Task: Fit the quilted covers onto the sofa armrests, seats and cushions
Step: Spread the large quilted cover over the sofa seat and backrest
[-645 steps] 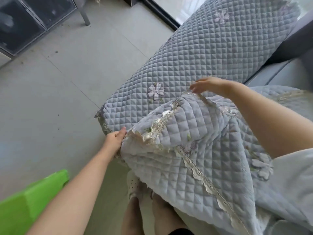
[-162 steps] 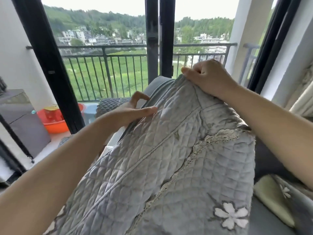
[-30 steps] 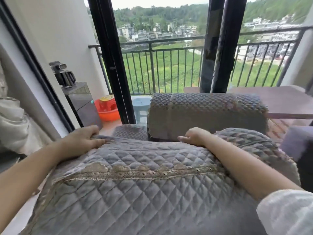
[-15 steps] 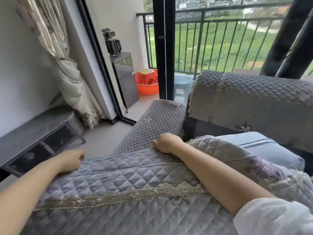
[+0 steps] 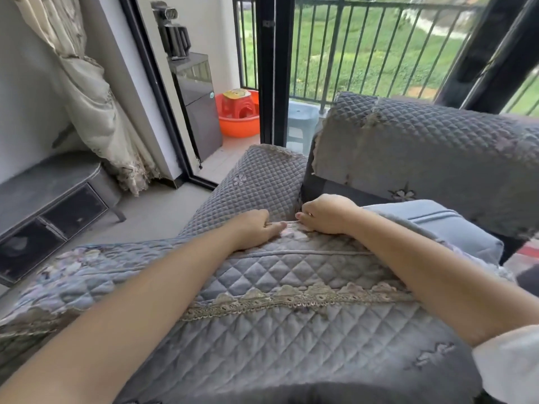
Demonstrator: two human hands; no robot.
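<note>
Left hand [image 5: 256, 227] is now in from the left side of the quilted cover [image 5: 291, 316], at its far edge and almost touching the right hand [image 5: 326, 212], vs well apart half a second ago. Both hands now pinch that far edge by the covered armrest [image 5: 256, 182]. Right hand barely shifts.

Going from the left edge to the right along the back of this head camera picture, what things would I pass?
Tied-back curtain → kettle on a dark cabinet → orange basin holding a red stool → pale blue stool → balcony railing.
</note>
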